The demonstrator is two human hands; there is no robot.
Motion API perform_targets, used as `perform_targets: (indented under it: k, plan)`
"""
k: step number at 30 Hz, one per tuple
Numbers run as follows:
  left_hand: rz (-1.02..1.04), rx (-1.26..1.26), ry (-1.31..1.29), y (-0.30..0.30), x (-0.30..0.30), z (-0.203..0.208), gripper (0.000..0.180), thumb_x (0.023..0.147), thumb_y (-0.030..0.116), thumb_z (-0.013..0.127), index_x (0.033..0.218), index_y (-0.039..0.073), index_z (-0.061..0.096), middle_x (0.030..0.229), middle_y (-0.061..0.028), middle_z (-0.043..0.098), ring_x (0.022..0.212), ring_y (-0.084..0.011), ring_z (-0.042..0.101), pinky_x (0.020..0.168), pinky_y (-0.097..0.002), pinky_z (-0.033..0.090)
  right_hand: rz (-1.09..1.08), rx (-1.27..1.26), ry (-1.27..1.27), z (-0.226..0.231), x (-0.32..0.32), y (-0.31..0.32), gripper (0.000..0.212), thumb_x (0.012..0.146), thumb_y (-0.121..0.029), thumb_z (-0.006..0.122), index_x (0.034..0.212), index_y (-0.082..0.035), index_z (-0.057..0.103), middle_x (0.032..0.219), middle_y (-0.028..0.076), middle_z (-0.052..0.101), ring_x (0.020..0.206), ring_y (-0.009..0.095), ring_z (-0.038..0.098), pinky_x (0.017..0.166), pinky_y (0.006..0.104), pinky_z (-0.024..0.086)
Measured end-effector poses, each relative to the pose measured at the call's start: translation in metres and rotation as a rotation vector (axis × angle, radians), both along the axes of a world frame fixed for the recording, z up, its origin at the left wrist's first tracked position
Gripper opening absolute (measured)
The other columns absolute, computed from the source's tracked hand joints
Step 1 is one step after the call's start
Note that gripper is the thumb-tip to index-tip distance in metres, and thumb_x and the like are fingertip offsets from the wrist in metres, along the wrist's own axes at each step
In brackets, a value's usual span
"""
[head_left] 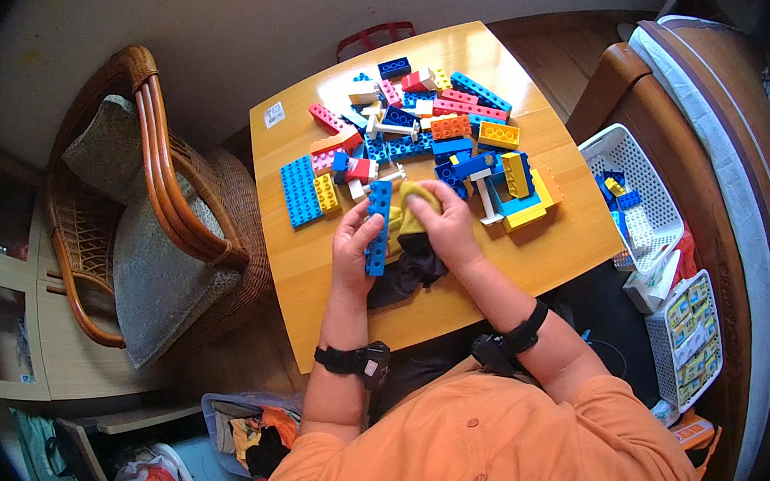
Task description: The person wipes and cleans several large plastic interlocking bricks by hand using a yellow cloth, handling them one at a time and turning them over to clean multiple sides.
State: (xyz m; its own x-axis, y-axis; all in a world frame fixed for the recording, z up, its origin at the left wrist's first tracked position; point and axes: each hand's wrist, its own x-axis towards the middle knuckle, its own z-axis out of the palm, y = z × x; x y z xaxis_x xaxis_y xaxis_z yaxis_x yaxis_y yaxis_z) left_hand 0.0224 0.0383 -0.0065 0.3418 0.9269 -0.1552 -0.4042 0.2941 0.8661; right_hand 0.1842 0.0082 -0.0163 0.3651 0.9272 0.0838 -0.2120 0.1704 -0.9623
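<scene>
Over the near half of the wooden table (pixel 336 312), my left hand (pixel 355 249) grips a long blue toy brick (pixel 379 226), held nearly upright with its studs showing. My right hand (pixel 445 224) is closed on a yellow and dark cloth (pixel 413 221), bunched close beside the brick; whether they touch I cannot tell. The cloth's dark end hangs down to the tabletop. Just beyond my hands lies a heap of mixed toy bricks. A flat blue studded plate (pixel 301 193) sits at its left, and a yellow and blue brick frame (pixel 526 215) stands to the right.
A wicker armchair (pixel 182 207) stands left of the table. On the right are a white basket with loose bricks (pixel 624 132) and another basket (pixel 664 351) of small packets. Near my left elbow is a bin of clothes (pixel 226 430). A bed (pixel 732 201) runs along the far right.
</scene>
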Motion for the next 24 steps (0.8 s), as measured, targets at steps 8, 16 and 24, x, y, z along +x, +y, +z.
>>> perform_targets:
  k: [8,16,24]
  plan:
    - [-0.221,0.016,0.178,-0.001,-0.015,0.008,0.050,0.082,0.014,0.077,0.127,-0.003,0.063,0.104,-0.0041,0.068,0.088,-0.0103,0.063,0.080,-0.0238,0.050,0.079,0.123,-0.004,0.010,0.004,-0.007,0.022,0.095,-0.015,0.065,0.111,0.001,0.068,0.103,0.005,0.069,0.094,0.012,0.063,0.085,0.0264,0.051]
    - [-0.343,0.004,0.149,-0.002,-0.022,0.016,0.052,0.086,0.026,0.070,0.127,-0.003,0.060,0.098,-0.0100,0.069,0.073,-0.0146,0.067,0.065,-0.0251,0.055,0.184,0.052,0.127,0.013,0.012,-0.007,0.024,0.093,-0.018,0.064,0.105,0.002,0.070,0.097,0.004,0.070,0.088,0.011,0.063,0.080,0.0247,0.050]
    - [-0.301,-0.112,-0.096,-0.003,-0.010,0.018,0.044,0.099,0.023,0.058,0.134,-0.002,0.053,0.107,-0.0134,0.068,0.078,-0.0166,0.068,0.067,-0.0264,0.058,0.161,0.047,0.257,0.005,0.011,-0.003,0.024,0.095,-0.018,0.063,0.108,0.001,0.070,0.097,0.003,0.070,0.087,0.009,0.063,0.078,0.0237,0.050]
